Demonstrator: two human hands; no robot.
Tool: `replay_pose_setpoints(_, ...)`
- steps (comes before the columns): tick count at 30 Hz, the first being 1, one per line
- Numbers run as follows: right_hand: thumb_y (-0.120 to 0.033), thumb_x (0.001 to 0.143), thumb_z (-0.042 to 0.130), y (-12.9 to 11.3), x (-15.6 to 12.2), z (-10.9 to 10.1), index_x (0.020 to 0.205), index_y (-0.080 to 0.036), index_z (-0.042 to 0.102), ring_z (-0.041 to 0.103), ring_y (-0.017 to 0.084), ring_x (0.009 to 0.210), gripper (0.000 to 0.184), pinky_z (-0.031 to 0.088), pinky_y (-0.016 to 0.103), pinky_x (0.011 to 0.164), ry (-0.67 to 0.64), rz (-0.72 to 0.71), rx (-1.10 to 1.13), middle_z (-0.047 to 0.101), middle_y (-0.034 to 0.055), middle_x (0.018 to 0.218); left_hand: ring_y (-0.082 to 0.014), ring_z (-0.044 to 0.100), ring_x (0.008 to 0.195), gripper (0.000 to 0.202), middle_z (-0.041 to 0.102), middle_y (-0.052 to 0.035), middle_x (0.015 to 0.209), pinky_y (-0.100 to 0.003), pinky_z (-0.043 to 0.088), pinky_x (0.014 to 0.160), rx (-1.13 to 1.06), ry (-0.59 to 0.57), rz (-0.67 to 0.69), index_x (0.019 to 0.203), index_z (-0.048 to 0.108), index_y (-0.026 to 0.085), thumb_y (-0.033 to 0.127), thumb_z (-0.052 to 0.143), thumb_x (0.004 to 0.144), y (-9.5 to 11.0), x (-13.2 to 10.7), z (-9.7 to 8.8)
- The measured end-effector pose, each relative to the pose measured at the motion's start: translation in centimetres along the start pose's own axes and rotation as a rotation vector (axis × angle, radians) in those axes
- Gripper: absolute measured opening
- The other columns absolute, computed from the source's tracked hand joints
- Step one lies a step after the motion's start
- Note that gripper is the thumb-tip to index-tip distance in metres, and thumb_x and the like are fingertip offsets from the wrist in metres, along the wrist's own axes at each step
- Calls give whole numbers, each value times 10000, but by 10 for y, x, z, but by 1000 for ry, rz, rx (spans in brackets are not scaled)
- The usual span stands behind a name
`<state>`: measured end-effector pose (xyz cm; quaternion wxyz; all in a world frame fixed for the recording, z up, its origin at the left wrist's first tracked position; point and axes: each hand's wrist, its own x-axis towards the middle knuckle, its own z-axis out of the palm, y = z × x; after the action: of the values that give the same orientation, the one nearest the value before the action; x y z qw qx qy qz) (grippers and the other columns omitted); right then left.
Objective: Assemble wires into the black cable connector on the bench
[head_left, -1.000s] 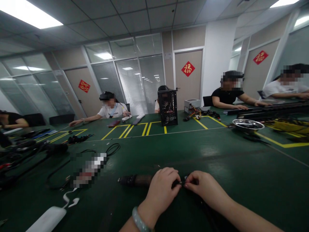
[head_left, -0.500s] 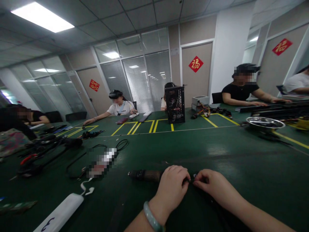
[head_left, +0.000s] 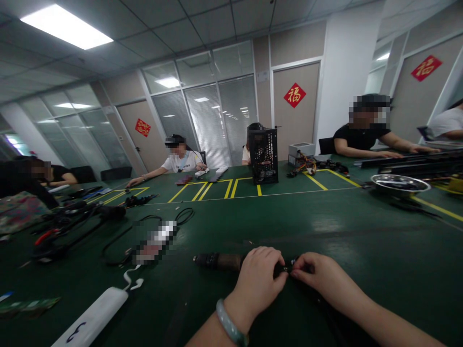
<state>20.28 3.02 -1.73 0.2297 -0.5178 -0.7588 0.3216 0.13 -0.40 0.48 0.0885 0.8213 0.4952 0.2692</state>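
Note:
A dark cylindrical tool [head_left: 219,261] with a brownish body lies on the green table [head_left: 325,226] in front of me. My left hand [head_left: 258,282], with a pale green bangle at the wrist, is curled over its right end. My right hand [head_left: 318,277] meets it from the right, fingertips pinched on a small dark part [head_left: 287,266] between the two hands. What that part is I cannot make out.
A white power strip [head_left: 90,320] lies at the lower left, with black cables [head_left: 144,231] and tools beyond it. A black computer case [head_left: 264,156] stands mid-table. A metal bowl [head_left: 398,184] sits at the right. Several people sit around the far sides.
The view has swung left, so things sit further right in the picture. Both hands stay together on the small part at the tool's end.

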Motion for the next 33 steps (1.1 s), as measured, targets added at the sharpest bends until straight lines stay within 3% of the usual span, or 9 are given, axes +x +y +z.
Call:
replay_pose_setpoints(5,-318,799,650,0,-1,1,773,-236,717,642,168,713,109,417,225,621,7,-11,-13,714,-16,777,-195,561,1003,157,641,19,1041,-378,399,945,17,-25,32,918,591,238,130,637,814,0,-1,0)
replay_pose_setpoints(11,-295,799,643,1,-1,1,774,-230,711,648,167,700,97,422,224,618,9,-10,-5,715,-19,758,-215,571,974,142,646,-8,1021,-392,408,923,7,-3,4,919,597,227,216,682,806,-2,-1,3)
replay_pose_setpoints(23,-302,794,640,-10,-5,-2,783,-239,724,642,181,770,105,433,233,669,-3,-31,-3,718,-12,827,-194,574,974,110,654,26,998,-362,401,905,8,-33,53,897,620,243,164,656,830,-3,1,3)
replay_pose_setpoints(33,-288,810,611,-10,-5,-2,854,-227,712,664,186,768,125,454,229,662,-85,-18,59,736,-2,830,-191,580,947,83,656,20,972,-353,406,889,12,-40,12,894,633,241,193,655,830,-1,0,1)
